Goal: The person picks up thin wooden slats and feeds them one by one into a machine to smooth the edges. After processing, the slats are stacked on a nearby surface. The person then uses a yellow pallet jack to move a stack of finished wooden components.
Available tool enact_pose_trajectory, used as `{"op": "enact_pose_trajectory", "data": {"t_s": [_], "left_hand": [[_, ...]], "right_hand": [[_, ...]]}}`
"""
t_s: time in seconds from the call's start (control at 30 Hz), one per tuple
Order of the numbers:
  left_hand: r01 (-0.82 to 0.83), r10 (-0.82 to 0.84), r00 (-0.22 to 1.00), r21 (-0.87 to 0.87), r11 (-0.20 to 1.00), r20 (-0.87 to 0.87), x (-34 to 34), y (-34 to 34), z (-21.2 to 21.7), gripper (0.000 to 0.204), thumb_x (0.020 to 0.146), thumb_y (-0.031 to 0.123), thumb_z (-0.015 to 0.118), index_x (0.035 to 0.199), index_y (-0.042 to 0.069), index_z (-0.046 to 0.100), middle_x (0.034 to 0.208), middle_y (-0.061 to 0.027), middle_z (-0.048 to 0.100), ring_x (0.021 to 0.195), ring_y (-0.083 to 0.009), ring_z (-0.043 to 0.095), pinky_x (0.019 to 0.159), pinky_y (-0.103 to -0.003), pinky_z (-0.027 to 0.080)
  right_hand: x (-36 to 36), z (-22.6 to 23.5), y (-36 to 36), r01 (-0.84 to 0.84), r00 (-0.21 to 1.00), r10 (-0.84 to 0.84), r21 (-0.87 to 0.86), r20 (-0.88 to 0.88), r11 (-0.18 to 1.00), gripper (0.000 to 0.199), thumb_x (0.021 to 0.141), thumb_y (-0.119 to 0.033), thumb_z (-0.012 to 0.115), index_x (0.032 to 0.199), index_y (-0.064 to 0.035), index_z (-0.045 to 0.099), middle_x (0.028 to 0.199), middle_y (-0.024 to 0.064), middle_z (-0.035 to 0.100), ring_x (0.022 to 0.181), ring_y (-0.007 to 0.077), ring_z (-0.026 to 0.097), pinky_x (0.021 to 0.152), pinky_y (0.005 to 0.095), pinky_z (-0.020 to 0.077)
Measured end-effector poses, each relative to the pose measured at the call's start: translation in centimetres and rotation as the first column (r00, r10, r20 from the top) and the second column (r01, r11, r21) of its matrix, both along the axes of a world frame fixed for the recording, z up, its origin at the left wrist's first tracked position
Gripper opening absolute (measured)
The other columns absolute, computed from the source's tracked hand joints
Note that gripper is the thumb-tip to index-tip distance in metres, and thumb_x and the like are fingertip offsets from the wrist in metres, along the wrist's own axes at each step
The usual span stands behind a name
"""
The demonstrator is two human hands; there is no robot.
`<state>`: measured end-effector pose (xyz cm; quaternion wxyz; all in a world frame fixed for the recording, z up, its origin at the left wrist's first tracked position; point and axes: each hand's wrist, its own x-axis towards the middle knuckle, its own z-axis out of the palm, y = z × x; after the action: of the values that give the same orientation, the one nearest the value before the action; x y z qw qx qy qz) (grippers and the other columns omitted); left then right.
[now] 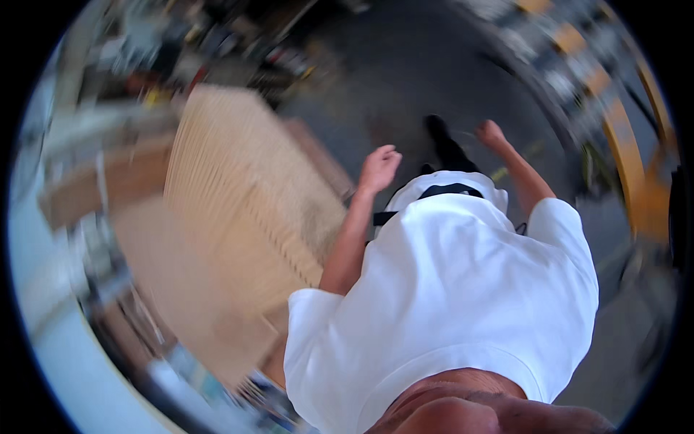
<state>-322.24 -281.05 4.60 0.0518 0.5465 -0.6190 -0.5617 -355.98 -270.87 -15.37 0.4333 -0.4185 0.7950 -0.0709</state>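
My left hand [379,168] hangs in front of my left side with its fingers loosely curled in, and nothing shows in it. Nearest to it is a big stack of tan boards or sheets [238,173], a gap away on the left. Out to the right, my right hand [491,134] is closed like a fist, slightly blurred, with no object visible in it. Neither hand touches anything. Below them, a dark shoe and trouser leg [448,145] show past my white shirt [463,275].
Dark grey floor [376,58] stretches ahead. Yellow-orange machine frames [625,159] line the right side. Beyond the stack are blurred shelving and mixed items [224,36]. A brown board or beam [108,184] lies at the far left, near a pale wall or panel [72,362].
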Motion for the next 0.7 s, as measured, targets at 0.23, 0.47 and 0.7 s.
{"op": "enact_pose_trajectory", "data": {"t_s": [0.23,0.47,0.7], "left_hand": [[0.537,-0.529,0.843,-0.088,0.839,0.101,-3.4,3.7,-9.6,0.042,0.090,0.023,0.065,0.120,-0.006,0.060,0.099,-0.0146,0.069,0.090,-0.0192,0.065,0.083,-0.031,0.051],[0.752,-0.752,0.659,0.012,0.659,0.021,-15.0,16.3,-9.1,0.040,0.091,0.021,0.064,0.122,-0.005,0.058,0.089,-0.0089,0.068,0.072,-0.0101,0.062,0.062,-0.024,0.050],[0.803,-0.788,0.595,0.173,0.571,-0.160,-32.7,31.5,-4.9,0.037,0.093,0.022,0.062,0.118,-0.004,0.060,0.086,-0.0068,0.066,0.072,-0.0096,0.061,0.059,-0.023,0.049]], "right_hand": [[2.4,4.4,26.5,0.667,0.745,-0.667,-0.003,-0.010,0.745,0.025,0.074,-0.019,0.062,0.083,0.0016,0.072,0.081,0.0192,0.070,0.082,0.0308,0.069,0.077,0.0413,0.0536],[8.6,2.1,49.8,0.961,0.265,-0.962,0.104,-0.061,0.258,0.020,0.074,-0.016,0.061,0.076,0.0020,0.071,0.068,0.0162,0.067,0.058,0.0248,0.067,0.057,0.0377,0.0553],[5.7,3.3,64.1,0.995,0.090,-0.995,0.028,0.052,0.091,0.020,0.078,-0.018,0.064,0.082,0.0001,0.072,0.068,0.0116,0.068,0.058,0.0213,0.066,0.057,0.0357,0.0549]]}}
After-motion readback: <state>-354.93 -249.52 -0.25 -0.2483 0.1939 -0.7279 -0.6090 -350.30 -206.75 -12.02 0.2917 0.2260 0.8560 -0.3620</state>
